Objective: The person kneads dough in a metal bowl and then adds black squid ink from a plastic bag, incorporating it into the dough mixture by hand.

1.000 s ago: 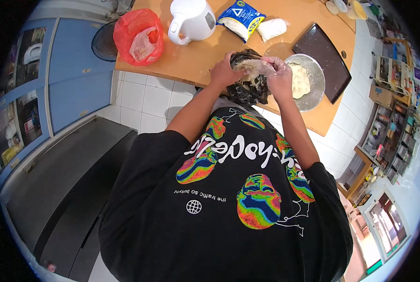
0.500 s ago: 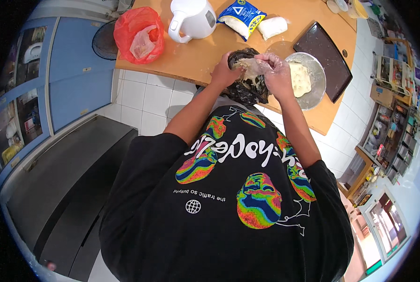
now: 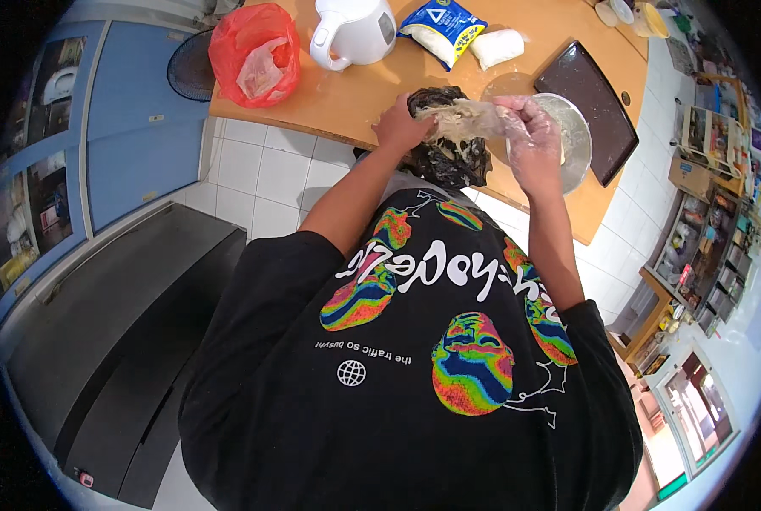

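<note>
Black bag, gripped by left hand; pale film, pinched by right hand at 3 o'clock; best drawn slowly, bag steadied

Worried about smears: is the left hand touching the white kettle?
Apart: the head view shows tabletop between the left hand and the white kettle.

A bare strip of tabletop affords passage between the hands and the far row of white kettle, blue packet and white packet, widening leftward to the red bag. Between the left hand and right hand, a black plastic bag and stretched pale material obstruct. Rightward, the metal bowl and dark tray stand close together, restricting access.
</note>
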`<state>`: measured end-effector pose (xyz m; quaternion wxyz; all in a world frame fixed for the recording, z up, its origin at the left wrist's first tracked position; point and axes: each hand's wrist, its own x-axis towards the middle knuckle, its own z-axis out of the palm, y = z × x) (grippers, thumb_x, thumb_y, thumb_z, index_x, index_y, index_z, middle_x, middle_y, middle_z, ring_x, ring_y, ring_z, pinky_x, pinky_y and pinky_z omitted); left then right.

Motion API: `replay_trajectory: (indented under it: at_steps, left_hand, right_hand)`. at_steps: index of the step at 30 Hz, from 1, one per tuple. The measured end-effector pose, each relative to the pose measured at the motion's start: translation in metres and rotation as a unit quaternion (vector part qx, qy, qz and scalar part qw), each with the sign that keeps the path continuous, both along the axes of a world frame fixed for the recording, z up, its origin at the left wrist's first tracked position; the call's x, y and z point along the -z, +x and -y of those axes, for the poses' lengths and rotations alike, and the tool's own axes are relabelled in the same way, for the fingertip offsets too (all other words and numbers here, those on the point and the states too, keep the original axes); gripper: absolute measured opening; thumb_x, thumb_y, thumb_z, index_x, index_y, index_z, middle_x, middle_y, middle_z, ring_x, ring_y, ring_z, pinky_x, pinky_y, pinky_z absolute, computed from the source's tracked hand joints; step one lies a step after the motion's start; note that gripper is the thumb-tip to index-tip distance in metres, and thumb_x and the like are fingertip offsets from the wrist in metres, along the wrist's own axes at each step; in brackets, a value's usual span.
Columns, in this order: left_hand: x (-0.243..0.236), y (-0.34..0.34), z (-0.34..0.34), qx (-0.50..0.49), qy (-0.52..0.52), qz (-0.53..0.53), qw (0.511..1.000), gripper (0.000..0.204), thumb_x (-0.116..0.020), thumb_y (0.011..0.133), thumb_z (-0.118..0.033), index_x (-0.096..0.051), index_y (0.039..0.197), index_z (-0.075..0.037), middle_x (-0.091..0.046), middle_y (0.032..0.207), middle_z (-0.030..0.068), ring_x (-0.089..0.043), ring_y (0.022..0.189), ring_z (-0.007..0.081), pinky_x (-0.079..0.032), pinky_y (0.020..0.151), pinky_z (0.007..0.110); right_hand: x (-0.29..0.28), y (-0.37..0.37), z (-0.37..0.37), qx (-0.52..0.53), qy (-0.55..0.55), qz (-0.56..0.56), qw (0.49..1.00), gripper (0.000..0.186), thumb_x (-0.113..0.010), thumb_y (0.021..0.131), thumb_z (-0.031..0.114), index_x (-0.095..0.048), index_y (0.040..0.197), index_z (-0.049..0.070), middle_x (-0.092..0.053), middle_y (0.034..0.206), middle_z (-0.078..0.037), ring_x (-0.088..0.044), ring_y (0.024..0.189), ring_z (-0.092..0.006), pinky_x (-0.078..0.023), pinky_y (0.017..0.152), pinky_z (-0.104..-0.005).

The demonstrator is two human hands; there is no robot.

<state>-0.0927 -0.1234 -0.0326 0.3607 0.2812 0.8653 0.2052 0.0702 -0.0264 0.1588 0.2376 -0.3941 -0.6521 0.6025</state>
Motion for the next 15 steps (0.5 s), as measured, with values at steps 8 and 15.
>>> replay_trajectory:
  at_steps: [8,15]
  left_hand:
    - [0.006,-0.002,0.006,0.005,0.023,0.003,1.0,0.076,-0.073,0.075,-0.049,-0.043,0.139,-0.02,-0.06,0.129,0.0127,-0.051,0.123,0.0362,-0.033,0.102,0.063]
    - [-0.04,-0.002,0.014,0.115,0.175,-0.068,0.975,0.075,-0.075,0.071,-0.031,-0.047,0.138,-0.016,-0.052,0.134,0.0148,-0.04,0.132,0.0344,-0.033,0.107,0.05]
  right_hand:
    - [-0.05,0.01,0.002,0.022,0.038,-0.082,0.996,0.015,-0.057,0.091,-0.001,-0.065,0.104,0.0,-0.067,0.097,-0.004,-0.06,0.09,-0.0089,-0.047,0.082,-0.0241]
    - [-0.052,0.016,-0.006,0.043,0.011,-0.125,0.991,0.014,-0.058,0.091,0.002,-0.065,0.104,0.001,-0.067,0.1,-0.005,-0.061,0.091,-0.0104,-0.048,0.083,-0.0256]
